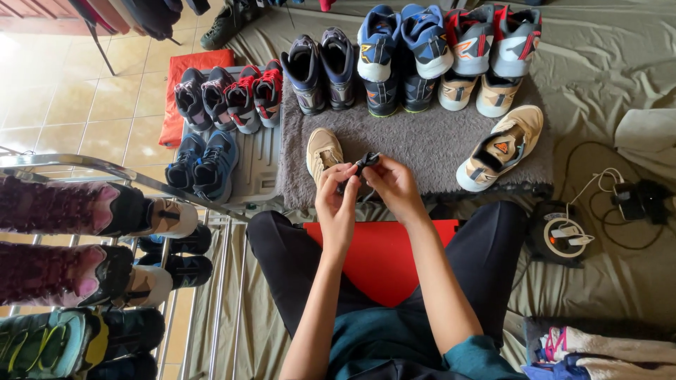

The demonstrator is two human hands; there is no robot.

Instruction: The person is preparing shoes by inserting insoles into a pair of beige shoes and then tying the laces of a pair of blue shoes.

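Observation:
Both my hands meet over the front edge of a grey mat (pixel 422 144). My left hand (pixel 336 204) and my right hand (pixel 394 184) pinch a dark shoelace (pixel 365 163) between their fingertips. Just beyond my left hand stands a tan shoe (pixel 322 151), toe pointing toward me. Its partner, a tan shoe with a dark lining (pixel 501 146), lies angled at the mat's right side, apart from both hands. I am seated, with dark trousers and a red box (pixel 384 257) between my knees.
Rows of sneakers fill the back of the mat: dark ones (pixel 320 69), blue ones (pixel 401 46), grey-red ones (pixel 493 39). More pairs (pixel 229 95) sit on a grey tray to the left. A metal rack (pixel 91 281) with shoes stands at left. A cable reel (pixel 563 236) and chargers lie right.

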